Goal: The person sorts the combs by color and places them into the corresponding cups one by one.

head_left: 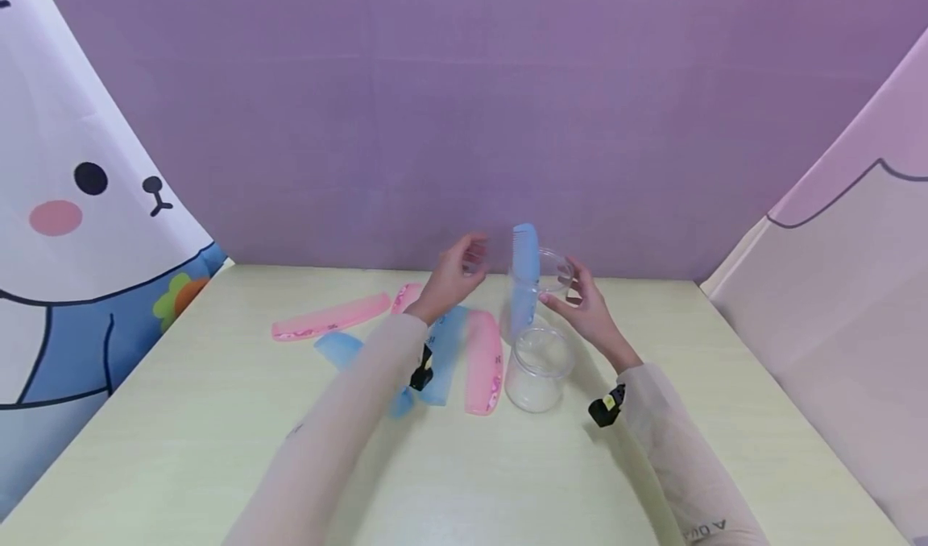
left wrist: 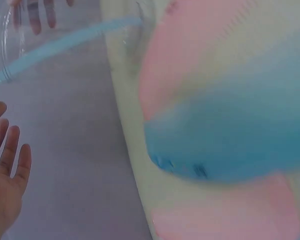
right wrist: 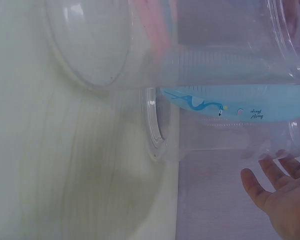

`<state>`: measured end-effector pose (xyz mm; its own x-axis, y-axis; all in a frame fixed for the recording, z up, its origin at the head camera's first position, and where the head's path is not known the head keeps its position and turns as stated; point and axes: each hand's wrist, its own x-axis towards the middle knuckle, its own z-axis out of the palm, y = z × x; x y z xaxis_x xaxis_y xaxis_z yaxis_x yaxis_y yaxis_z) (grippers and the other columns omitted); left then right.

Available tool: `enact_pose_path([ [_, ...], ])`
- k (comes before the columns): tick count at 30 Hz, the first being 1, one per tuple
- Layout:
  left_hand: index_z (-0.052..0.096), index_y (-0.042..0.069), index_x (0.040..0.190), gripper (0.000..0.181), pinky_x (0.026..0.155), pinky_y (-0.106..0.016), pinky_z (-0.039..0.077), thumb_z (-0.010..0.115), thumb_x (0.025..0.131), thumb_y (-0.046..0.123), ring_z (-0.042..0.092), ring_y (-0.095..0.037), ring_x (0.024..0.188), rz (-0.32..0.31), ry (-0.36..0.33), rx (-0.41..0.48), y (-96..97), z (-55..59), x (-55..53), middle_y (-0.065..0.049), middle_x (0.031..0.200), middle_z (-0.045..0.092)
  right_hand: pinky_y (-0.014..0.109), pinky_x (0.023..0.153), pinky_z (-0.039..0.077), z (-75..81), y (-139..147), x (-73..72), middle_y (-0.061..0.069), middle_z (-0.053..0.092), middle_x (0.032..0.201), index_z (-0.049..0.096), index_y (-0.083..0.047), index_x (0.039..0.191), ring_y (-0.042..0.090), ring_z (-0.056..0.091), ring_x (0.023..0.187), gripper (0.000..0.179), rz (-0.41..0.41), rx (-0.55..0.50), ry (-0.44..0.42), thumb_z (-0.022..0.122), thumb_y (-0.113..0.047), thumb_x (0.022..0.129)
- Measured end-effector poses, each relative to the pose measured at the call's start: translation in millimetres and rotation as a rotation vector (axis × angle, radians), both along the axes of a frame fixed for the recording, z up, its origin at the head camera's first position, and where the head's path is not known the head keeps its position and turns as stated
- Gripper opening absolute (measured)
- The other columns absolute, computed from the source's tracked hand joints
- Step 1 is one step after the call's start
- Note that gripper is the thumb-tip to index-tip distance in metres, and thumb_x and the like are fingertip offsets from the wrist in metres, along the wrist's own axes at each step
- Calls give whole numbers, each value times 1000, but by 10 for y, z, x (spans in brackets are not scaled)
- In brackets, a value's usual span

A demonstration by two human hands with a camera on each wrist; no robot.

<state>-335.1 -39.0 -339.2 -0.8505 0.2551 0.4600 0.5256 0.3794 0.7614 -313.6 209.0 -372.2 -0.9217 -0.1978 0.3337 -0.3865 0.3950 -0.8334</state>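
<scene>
A blue comb (head_left: pixel 525 254) stands upright in a clear jar (head_left: pixel 558 274) at the back of the table. My right hand (head_left: pixel 589 312) holds that jar from its right side, thumb toward the front and fingers round the far side. In the right wrist view, a printed bird shows on the comb (right wrist: pixel 240 102) through the clear wall. To the left of the jar, my left hand (head_left: pixel 451 279) hovers with relaxed, slightly bent fingers and holds nothing. The left wrist view shows its palm (left wrist: pixel 5 195) apart from the jar.
A second clear jar (head_left: pixel 536 381) stands in front of the first. Left of it lie a pink comb (head_left: pixel 483 369) and a blue comb (head_left: pixel 444 369). Another pink comb (head_left: pixel 329 318) and a blue one (head_left: pixel 337 348) lie farther left, partly behind my sleeve. A purple cloth (head_left: pixel 362 127) hangs behind the table.
</scene>
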Motion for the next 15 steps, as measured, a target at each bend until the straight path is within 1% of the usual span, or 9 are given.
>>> enact_pose_path([
  [2, 46, 10, 128, 47, 87, -44, 48, 60, 84, 2, 57, -29, 102, -17, -7, -16, -93, -32, 10, -10, 112, 58, 53, 102, 34, -1, 6, -1, 19, 30, 145, 13, -11, 145, 36, 34, 129, 82, -2, 4, -1, 66, -24, 84],
  [4, 46, 11, 127, 46, 87, -44, 48, 61, 84, 5, 57, -29, 102, -24, -7, -48, -181, -63, 23, -9, 113, 58, 53, 101, 34, 0, 9, -4, 20, 29, 145, 13, -10, 145, 37, 34, 129, 82, 0, 8, 1, 66, -22, 84],
  [8, 47, 10, 125, 44, 88, -46, 48, 62, 84, 7, 58, -30, 102, -20, -3, -95, -318, -138, 43, -10, 113, 58, 55, 101, 33, 118, -36, 96, 24, 28, 144, 12, -3, 144, 41, 33, 129, 81, 11, 1, -11, 65, -17, 84],
  [11, 48, 7, 123, 42, 89, -48, 47, 62, 84, 8, 57, -34, 103, -14, -30, -120, -381, -203, 67, -13, 113, 58, 56, 102, 32, 212, -80, 185, 26, 27, 143, 12, 0, 143, 43, 32, 129, 79, 14, -7, -22, 63, -13, 85],
  [15, 48, 8, 122, 40, 91, -46, 47, 63, 85, 11, 57, -33, 104, 14, -71, -170, -429, -312, 94, -12, 113, 58, 56, 102, 32, 223, -100, 202, 25, 28, 143, 12, -1, 143, 42, 32, 129, 78, 12, -2, -24, 63, -11, 85],
])
